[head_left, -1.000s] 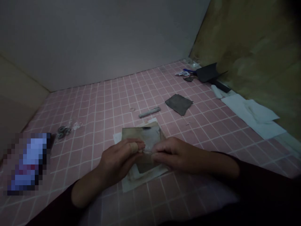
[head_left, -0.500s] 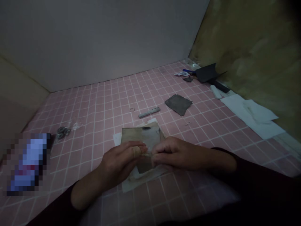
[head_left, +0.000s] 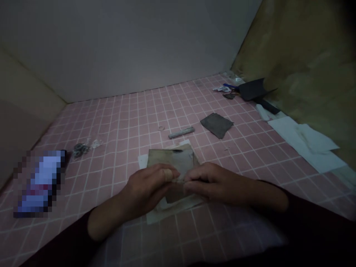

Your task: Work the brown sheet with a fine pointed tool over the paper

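My left hand (head_left: pixel 151 187), with a tan band round one finger, rests over a stack of worn sheets (head_left: pixel 172 157) on the pink checked surface. Its fingers are pressed together. My right hand (head_left: pixel 210 182) is closed in a pinch at the stack's right side, its fingertips close to those of my left hand. A small pale thing between the two sets of fingertips is too dim to make out. The top sheet is greyish with a dark mark on its far edge, and paler sheets stick out beneath it.
Beyond the stack lie a grey rod (head_left: pixel 181 132), a small ring (head_left: pixel 161 128) and dark grey sheets (head_left: pixel 217 125). A lit phone (head_left: pixel 41 183) and metal rings (head_left: pixel 80 149) are left. White paper (head_left: pixel 308 142) and a black scoop (head_left: pixel 253 89) lie right.
The whole view has shifted, so things on the surface appear slightly farther right. Both hands keep nearly the same pose over the stack.
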Demonstrator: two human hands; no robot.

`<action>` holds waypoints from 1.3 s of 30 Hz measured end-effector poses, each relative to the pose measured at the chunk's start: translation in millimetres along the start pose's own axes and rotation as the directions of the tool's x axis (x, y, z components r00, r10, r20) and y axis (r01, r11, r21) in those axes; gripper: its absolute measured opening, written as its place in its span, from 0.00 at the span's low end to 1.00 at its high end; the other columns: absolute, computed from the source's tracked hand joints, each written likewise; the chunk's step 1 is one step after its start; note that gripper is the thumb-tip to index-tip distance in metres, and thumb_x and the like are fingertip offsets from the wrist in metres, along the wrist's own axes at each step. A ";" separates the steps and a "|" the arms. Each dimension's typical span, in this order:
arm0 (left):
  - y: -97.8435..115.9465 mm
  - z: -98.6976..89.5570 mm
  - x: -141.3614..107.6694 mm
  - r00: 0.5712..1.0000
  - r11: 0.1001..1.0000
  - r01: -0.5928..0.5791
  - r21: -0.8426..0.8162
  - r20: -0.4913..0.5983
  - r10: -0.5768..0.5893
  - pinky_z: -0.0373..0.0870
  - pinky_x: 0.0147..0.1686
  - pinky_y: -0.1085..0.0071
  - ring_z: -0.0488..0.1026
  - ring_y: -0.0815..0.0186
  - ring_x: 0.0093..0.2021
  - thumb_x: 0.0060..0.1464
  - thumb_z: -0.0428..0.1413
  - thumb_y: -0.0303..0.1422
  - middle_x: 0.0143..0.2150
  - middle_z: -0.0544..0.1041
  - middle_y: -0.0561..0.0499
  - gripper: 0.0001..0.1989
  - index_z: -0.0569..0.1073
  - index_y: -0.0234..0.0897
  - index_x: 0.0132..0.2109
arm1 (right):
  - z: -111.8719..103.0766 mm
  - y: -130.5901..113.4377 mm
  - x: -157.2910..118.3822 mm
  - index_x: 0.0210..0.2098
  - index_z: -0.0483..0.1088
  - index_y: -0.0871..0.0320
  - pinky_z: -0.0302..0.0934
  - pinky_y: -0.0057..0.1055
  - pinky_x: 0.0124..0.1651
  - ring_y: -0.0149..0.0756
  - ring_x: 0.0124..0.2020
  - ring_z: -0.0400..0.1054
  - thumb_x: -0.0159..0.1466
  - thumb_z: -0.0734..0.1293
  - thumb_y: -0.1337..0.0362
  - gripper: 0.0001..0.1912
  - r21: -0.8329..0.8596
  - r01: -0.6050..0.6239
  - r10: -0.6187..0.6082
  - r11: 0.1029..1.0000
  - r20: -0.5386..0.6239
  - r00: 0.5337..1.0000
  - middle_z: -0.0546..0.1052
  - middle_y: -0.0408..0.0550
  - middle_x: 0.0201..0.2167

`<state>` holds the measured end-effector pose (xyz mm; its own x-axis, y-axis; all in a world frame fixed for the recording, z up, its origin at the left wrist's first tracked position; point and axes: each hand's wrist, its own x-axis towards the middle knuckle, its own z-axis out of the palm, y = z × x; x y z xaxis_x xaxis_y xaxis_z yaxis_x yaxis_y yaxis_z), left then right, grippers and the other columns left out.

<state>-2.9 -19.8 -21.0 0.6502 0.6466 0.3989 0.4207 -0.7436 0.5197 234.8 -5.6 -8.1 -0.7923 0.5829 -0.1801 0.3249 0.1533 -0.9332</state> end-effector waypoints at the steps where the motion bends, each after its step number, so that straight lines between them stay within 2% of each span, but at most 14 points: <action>1: 0.9 -2.2 1.4 0.999 0.999 0.032 -0.027 0.002 -0.032 0.78 0.40 0.72 0.79 0.65 0.42 0.61 0.55 0.26 0.41 0.80 0.48 0.09 0.71 0.38 0.48 | 1.8 1.2 -0.6 0.26 0.64 0.59 0.52 0.26 0.28 0.26 0.23 0.57 0.70 0.59 0.64 0.15 -0.091 0.036 -0.042 0.995 -0.072 0.996 0.62 0.37 0.20; 3: 1.8 -5.8 3.7 0.995 0.992 0.096 -0.078 0.014 -0.095 0.78 0.39 0.72 0.79 0.66 0.38 0.60 0.57 0.27 0.38 0.80 0.50 0.06 0.71 0.38 0.45 | 8.0 5.3 -2.2 0.28 0.64 0.59 0.51 0.28 0.30 0.28 0.25 0.58 0.69 0.58 0.68 0.12 -0.323 0.090 -0.158 0.942 -0.193 0.968 0.64 0.40 0.23; 6: -0.3 -4.2 3.8 0.994 0.991 0.108 -0.078 0.019 -0.107 0.77 0.39 0.72 0.79 0.66 0.38 0.61 0.56 0.28 0.39 0.80 0.49 0.05 0.71 0.38 0.45 | 14.1 10.2 -3.2 0.31 0.65 0.59 0.51 0.29 0.31 0.29 0.26 0.59 0.68 0.57 0.71 0.10 -0.455 0.068 -0.174 0.888 -0.195 0.965 0.66 0.41 0.25; 10: -5.4 4.5 0.4 1.000 1.000 -0.004 0.002 0.017 0.004 0.76 0.40 0.72 0.78 0.65 0.41 0.63 0.52 0.26 0.43 0.79 0.46 0.06 0.71 0.36 0.46 | 5.3 5.1 -0.3 0.26 0.61 0.58 0.51 0.26 0.28 0.27 0.24 0.57 0.70 0.58 0.65 0.15 -0.155 -0.014 0.004 0.988 -0.064 0.998 0.62 0.38 0.21; 13: -4.9 2.3 0.8 1.000 1.000 -0.017 -0.018 0.020 0.017 0.75 0.40 0.72 0.78 0.65 0.41 0.63 0.53 0.25 0.42 0.78 0.46 0.05 0.70 0.35 0.46 | -0.4 0.6 0.7 0.25 0.61 0.58 0.52 0.25 0.26 0.26 0.22 0.57 0.71 0.58 0.61 0.18 0.017 -0.069 0.068 0.997 0.044 0.997 0.61 0.37 0.20; 17: -0.7 -7.4 4.0 0.995 0.988 0.096 -0.119 0.036 -0.092 0.73 0.35 0.74 0.77 0.67 0.36 0.62 0.56 0.29 0.36 0.77 0.51 0.06 0.71 0.37 0.46 | 9.2 6.0 -3.0 0.31 0.65 0.59 0.52 0.28 0.31 0.29 0.26 0.60 0.70 0.57 0.66 0.12 -0.300 0.058 -0.116 0.952 -0.178 0.977 0.65 0.41 0.24; 19: -0.5 -7.5 3.8 0.994 0.986 0.109 -0.130 0.031 -0.106 0.73 0.37 0.74 0.77 0.67 0.37 0.62 0.56 0.29 0.37 0.78 0.51 0.06 0.70 0.37 0.46 | 14.9 9.6 -4.8 0.34 0.66 0.60 0.52 0.29 0.31 0.29 0.27 0.60 0.70 0.56 0.69 0.09 -0.409 0.070 -0.165 0.910 -0.201 0.966 0.66 0.42 0.27; 21: -2.0 -3.2 2.2 0.996 0.993 0.077 -0.090 0.042 -0.073 0.74 0.38 0.73 0.77 0.66 0.39 0.63 0.54 0.28 0.39 0.78 0.49 0.05 0.70 0.36 0.46 | 15.8 10.2 -5.3 0.33 0.65 0.59 0.51 0.28 0.31 0.28 0.26 0.59 0.70 0.56 0.69 0.10 -0.382 0.056 -0.134 0.922 -0.180 0.975 0.65 0.41 0.26; 26: -3.3 5.7 -0.5 0.996 0.997 -0.075 -0.018 0.039 0.075 0.75 0.41 0.73 0.77 0.66 0.42 0.65 0.51 0.27 0.45 0.78 0.46 0.07 0.70 0.35 0.49 | 3.4 1.9 -2.6 0.27 0.62 0.58 0.50 0.24 0.26 0.25 0.22 0.55 0.72 0.58 0.62 0.17 -0.026 -0.020 0.021 0.999 0.028 0.999 0.60 0.36 0.21; 28: -1.4 2.6 0.8 0.998 0.998 -0.053 -0.038 0.023 0.054 0.75 0.40 0.73 0.77 0.66 0.41 0.64 0.53 0.27 0.43 0.78 0.47 0.06 0.71 0.35 0.47 | 2.3 1.0 -2.6 0.26 0.61 0.58 0.50 0.25 0.27 0.25 0.22 0.55 0.72 0.58 0.62 0.17 -0.056 -0.009 0.008 0.998 -0.010 1.000 0.59 0.36 0.20; 31: 0.9 -3.8 2.7 0.999 0.993 0.045 -0.109 0.023 -0.043 0.74 0.36 0.74 0.77 0.68 0.36 0.63 0.55 0.29 0.37 0.78 0.50 0.05 0.71 0.35 0.46 | 9.2 4.5 -4.7 0.30 0.64 0.59 0.52 0.28 0.31 0.28 0.25 0.59 0.71 0.57 0.65 0.13 -0.309 0.064 -0.127 0.949 -0.188 0.974 0.64 0.40 0.24; 33: 1.0 -4.6 2.7 0.997 0.991 0.073 -0.112 0.028 -0.070 0.74 0.35 0.73 0.77 0.67 0.36 0.62 0.56 0.29 0.37 0.79 0.49 0.06 0.71 0.35 0.46 | 14.5 7.1 -6.2 0.35 0.66 0.60 0.53 0.29 0.32 0.30 0.28 0.62 0.70 0.57 0.69 0.10 -0.404 0.076 -0.174 0.912 -0.211 0.962 0.68 0.43 0.28; 36: 0.1 0.5 1.5 1.000 0.999 0.001 -0.050 0.027 0.000 0.75 0.38 0.73 0.77 0.66 0.39 0.64 0.53 0.27 0.41 0.79 0.45 0.05 0.71 0.32 0.46 | 14.8 5.8 -6.4 0.33 0.66 0.59 0.53 0.28 0.32 0.28 0.26 0.61 0.70 0.57 0.69 0.10 -0.339 0.058 -0.123 0.939 -0.172 0.977 0.67 0.41 0.26; 39: 0.5 5.0 1.1 0.993 0.993 -0.117 0.009 -0.003 0.117 0.76 0.39 0.74 0.78 0.67 0.40 0.64 0.50 0.24 0.43 0.79 0.44 0.08 0.72 0.31 0.47 | 7.3 -0.5 -5.4 0.30 0.66 0.59 0.52 0.25 0.28 0.26 0.23 0.59 0.72 0.58 0.64 0.14 -0.104 -0.008 0.002 0.995 -0.050 0.999 0.64 0.38 0.21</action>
<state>1.2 -20.3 -24.1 0.6934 0.5554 0.4590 0.3473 -0.8158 0.4625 235.1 -14.6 -9.0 -0.7649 0.6222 -0.1666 0.3828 0.2310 -0.8945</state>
